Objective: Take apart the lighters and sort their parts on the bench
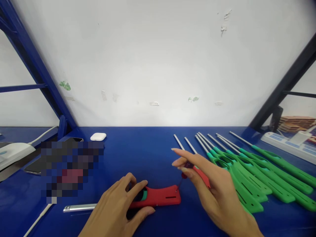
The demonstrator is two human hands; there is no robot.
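Note:
A red long-neck gas lighter [161, 196] lies flat on the blue table, its metal tube pointing left. My left hand [116, 202] grips it around the trigger opening, with the thumb along the near side and fingers along the far side. In my right hand [213, 186] is a small screwdriver [184, 175] with a dark red handle, pinched between thumb and fingers. The shaft slants down to a small hole near the lighter's right end. Partly hidden behind my right hand is another red lighter [201, 176]. Several green lighters [249, 196] lie fanned out to the right.
At the back left lies a white earphone case [98, 137]. A phone [37, 164], a pixelated object and a white cable [39, 217] are at the left. A white power strip [288, 144] sits at the right edge. Blue frame posts [41, 62] rise beside the white wall.

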